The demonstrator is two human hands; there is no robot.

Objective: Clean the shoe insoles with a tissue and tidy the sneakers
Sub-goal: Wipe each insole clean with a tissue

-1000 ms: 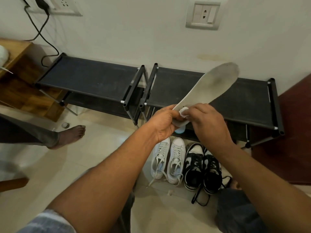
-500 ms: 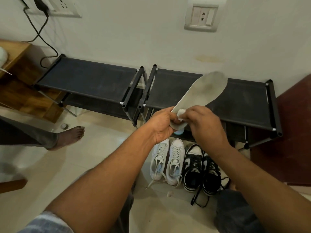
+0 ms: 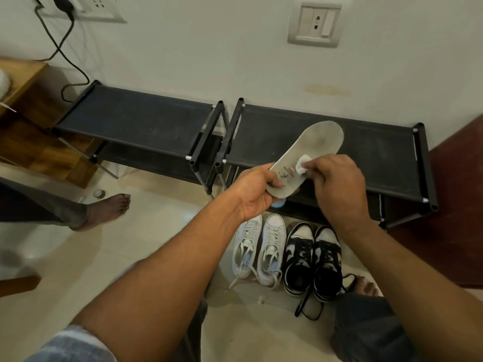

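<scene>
Insole (image 3: 317,142) heel half-hidden by left hand (image 3: 254,192), tissue (image 3: 302,163) by right fingers (image 3: 324,164).

Since a second ago, tissue (image 3: 303,165) has been slid by the right hand (image 3: 339,185) from the insole (image 3: 322,141) heel end toward mid-length. Printed marking (image 3: 288,171) has been exposed, insole toe lowered.

Both our bare forearms reach forward from the bottom edge and meet at centre, wrists nearly level. Our left hand (image 3: 257,190) curls round the heel end of an insole (image 3: 317,145), gripping it. Our right hand (image 3: 338,185), knuckles up and fingers bent, pinches a small tissue (image 3: 303,165) against the insole's upper face.
</scene>
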